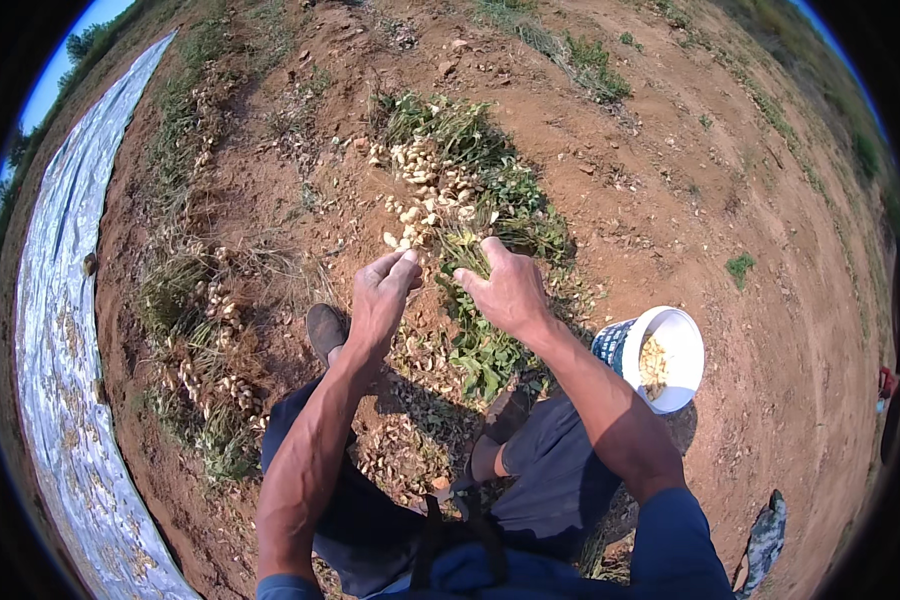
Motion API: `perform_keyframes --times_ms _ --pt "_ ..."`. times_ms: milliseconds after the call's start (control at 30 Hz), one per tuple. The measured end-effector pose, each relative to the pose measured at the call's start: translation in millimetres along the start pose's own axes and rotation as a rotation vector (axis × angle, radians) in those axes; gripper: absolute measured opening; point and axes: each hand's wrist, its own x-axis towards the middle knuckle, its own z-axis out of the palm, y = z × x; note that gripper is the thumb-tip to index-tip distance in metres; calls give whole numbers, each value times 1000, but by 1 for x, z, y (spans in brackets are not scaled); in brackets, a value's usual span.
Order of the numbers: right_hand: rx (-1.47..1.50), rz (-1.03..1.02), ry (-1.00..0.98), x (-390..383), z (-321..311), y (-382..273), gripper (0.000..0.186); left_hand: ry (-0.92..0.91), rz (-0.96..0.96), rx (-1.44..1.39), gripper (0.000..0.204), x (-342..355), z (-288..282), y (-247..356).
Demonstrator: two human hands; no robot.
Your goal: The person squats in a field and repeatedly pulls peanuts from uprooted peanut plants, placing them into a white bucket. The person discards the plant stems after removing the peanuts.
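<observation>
A bundle of pulled peanut plants [490,345] stretches in front of me, its green leaves toward my right leg. My right hand [515,290] is closed round the stems of this bundle. Left of it, my left hand [378,300] has thumb and fingers pinched together beside pale peanuts [407,215] at the root end; what lies in the pinch is hidden. Farther off, more peanuts [420,160] cluster against another leafy heap [450,125]. A white bucket [682,350] with a dark patterned side stands tilted by my right knee, with loose peanuts [654,365] inside.
A row of uprooted peanut plants [205,340] lies on the soil at my left. Beyond it runs a long silvery sheet [55,300] with scattered peanuts. My shoes [325,330] flank littered ground. A patterned cloth item [765,540] lies at the lower right.
</observation>
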Motion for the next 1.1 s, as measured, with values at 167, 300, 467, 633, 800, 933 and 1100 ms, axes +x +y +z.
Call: perform_keyframes --times_ms 167,300,467,633,800,933,1100 --pt "-70 -205 85 -10 6 -20 36 8 -23 -6 50 2 8 9" --pt "-108 -398 165 -20 8 -36 35 29 -32 -217 39 0 8 27" --pt "-227 -563 173 -34 14 -57 36 -122 -81 -612 36 -5 -4 28" --pt "-276 -610 202 -43 24 -64 34 -104 -112 -706 32 -6 -12 29" --pt "-306 -629 192 -49 29 -65 36 -77 -156 -638 25 -7 -7 34" --pt "-279 -651 149 -53 29 -70 35 -107 -111 -603 29 -8 -12 37" --pt "97 -564 47 -44 8 -67 52 -74 -45 -594 25 -7 -12 47"
